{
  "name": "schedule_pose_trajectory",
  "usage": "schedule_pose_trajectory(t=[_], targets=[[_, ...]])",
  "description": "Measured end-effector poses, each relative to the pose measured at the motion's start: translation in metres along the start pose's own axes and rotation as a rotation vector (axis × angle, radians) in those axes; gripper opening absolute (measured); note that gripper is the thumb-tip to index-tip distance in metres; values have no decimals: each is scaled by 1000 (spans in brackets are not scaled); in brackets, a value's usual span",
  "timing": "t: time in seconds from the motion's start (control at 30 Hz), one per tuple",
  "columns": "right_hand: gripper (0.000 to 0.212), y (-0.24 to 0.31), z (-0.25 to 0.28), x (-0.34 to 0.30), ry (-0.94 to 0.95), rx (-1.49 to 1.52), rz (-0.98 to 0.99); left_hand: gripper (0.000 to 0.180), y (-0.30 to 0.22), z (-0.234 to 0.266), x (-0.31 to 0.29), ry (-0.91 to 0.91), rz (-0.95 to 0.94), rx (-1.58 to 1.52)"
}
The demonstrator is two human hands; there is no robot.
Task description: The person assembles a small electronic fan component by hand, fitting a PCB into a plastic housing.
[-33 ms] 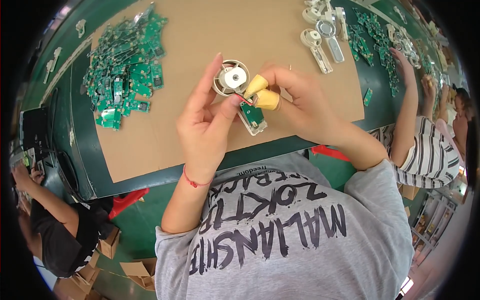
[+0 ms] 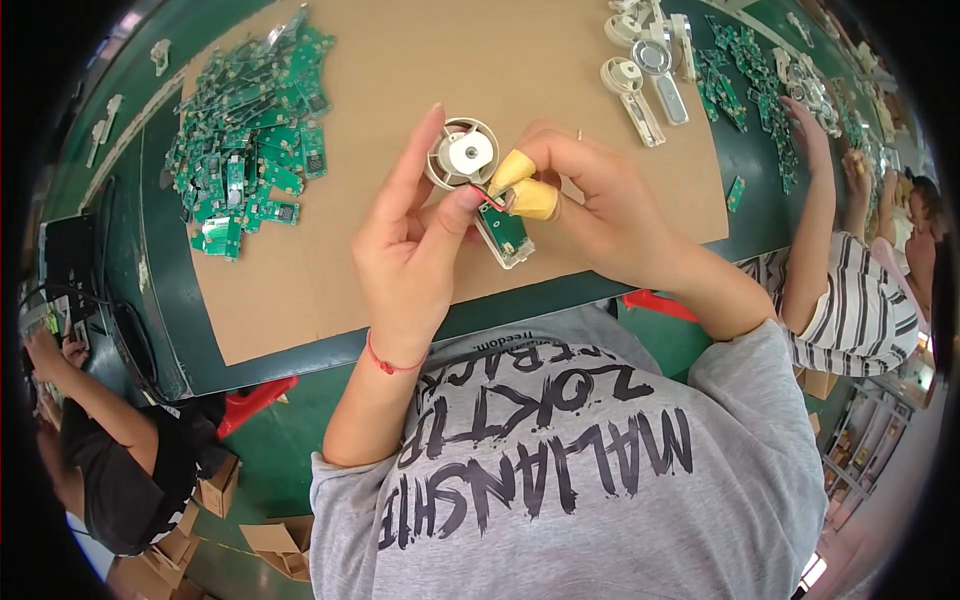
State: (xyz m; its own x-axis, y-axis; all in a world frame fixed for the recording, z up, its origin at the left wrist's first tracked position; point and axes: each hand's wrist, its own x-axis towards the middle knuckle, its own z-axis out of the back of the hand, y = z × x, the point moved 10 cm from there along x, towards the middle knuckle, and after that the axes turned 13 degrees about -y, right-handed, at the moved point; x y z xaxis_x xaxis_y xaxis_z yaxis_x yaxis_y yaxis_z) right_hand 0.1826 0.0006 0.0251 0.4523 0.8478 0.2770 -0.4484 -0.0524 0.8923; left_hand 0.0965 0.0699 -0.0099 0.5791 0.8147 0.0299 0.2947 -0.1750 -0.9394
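Observation:
My left hand [image 2: 410, 240] holds up a cream plastic housing [image 2: 462, 152] with a round head, thumb and fingers around its neck. A small green circuit board [image 2: 506, 232] lies in the housing's lower shell. My right hand [image 2: 600, 205] wears yellow finger cots [image 2: 530, 198] on thumb and forefinger. They pinch the board's upper end, where a thin red wire shows. A red string bracelet [image 2: 385, 363] circles my left wrist. Both hands hover over the near edge of a brown cardboard sheet [image 2: 500, 60].
A heap of green circuit boards [image 2: 250, 150] lies at the sheet's left. Several cream housings [image 2: 640, 85] and more boards [image 2: 745, 75] sit at the top right. A person in a striped shirt [image 2: 850, 310] reaches onto the green table [image 2: 160, 330] at right. Another person [image 2: 110, 450] sits at left.

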Motion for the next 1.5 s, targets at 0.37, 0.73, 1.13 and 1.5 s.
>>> schedule_pose_trajectory(t=[0.37, 0.73, 1.13, 1.5], targets=[[17, -4, -2, -7, -63, -107, 77, 44, 6, 1, -3, -70, 119, -43], [23, -26, -37, -4, 280, -78, -232, 59, -3, -4, 6, -146, 24, -110], [39, -189, 90, 265, -80, -521, -429, 51, -8, 14, 39, -235, 54, 58], [34, -267, 260, 415, -593, -1375, 294, 50, 28, 11, 39, -87, 308, 43]])
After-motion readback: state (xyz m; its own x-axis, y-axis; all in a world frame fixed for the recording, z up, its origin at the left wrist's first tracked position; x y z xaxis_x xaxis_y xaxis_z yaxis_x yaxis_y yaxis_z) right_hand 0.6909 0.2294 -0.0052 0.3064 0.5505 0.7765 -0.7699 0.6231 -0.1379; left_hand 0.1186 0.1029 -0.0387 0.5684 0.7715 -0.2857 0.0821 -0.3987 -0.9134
